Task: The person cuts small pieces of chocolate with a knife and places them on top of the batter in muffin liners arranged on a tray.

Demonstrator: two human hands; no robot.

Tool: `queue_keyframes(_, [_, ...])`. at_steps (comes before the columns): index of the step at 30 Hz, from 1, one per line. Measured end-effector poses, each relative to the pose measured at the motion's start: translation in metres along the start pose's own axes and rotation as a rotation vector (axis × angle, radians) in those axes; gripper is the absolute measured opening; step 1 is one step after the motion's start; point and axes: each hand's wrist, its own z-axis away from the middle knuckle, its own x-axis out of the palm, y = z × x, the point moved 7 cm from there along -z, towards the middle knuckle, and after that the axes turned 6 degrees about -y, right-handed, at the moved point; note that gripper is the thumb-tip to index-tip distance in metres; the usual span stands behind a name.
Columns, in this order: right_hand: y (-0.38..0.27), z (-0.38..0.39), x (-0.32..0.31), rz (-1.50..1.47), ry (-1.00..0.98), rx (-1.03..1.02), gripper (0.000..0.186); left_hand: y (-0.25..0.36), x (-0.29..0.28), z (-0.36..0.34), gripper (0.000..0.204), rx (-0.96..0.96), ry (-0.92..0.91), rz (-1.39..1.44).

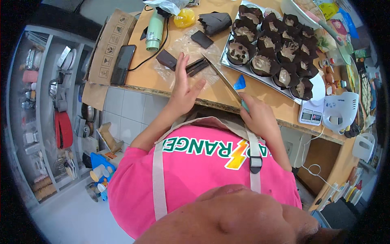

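My left hand [183, 91] is held over the table's front edge with its fingers stretched out and nothing in it. Right beside its fingers lie dark chocolate pieces [198, 67] with split edges, and a chocolate block [165, 59] sits to their left. Another dark chocolate slab [202, 39] is farther back. All rest on or by a crumpled clear plastic bag [209, 75]. My right hand [258, 116] is closed round the teal handle of a long knife [223, 79], whose blade slants away to the left, its tip near the chocolate. A blue scrap [239, 82] lies right of the blade.
A tray [224, 59] of dark-lined cupcakes fills the right-hand side. Beyond it are a kitchen scale [311, 112], a white hand mixer [340, 110] and a bowl [294, 12]. A green bottle [154, 32], phone [123, 64] and cardboard box [109, 51] stand left.
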Motion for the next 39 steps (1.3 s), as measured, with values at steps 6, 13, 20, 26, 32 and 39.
queue_keyframes(6, [-0.002,-0.001,0.001,-0.010,-0.034,0.002,0.038,-0.014,-0.001,0.003,0.072,-0.039,0.093,0.468])
queue_keyframes(13, [-0.001,0.003,0.003,-0.044,-0.029,-0.002,0.037,0.005,0.000,0.002,0.076,-0.049,-0.082,-0.191])
queue_keyframes(20, [-0.005,0.002,0.001,-0.012,-0.037,0.014,0.037,0.012,0.004,-0.005,0.072,0.106,-0.103,-0.645])
queue_keyframes(26, [-0.004,0.004,0.003,-0.019,-0.024,0.003,0.038,0.005,0.002,-0.010,0.055,0.107,-0.079,-0.643])
queue_keyframes(32, [-0.002,0.004,0.003,-0.009,-0.015,-0.018,0.038,-0.009,0.002,-0.012,0.046,0.035,-0.050,-0.503])
queue_keyframes(39, [-0.008,0.004,-0.002,-0.033,0.025,0.013,0.054,-0.008,0.004,-0.018,0.045,0.051,-0.064,-0.582])
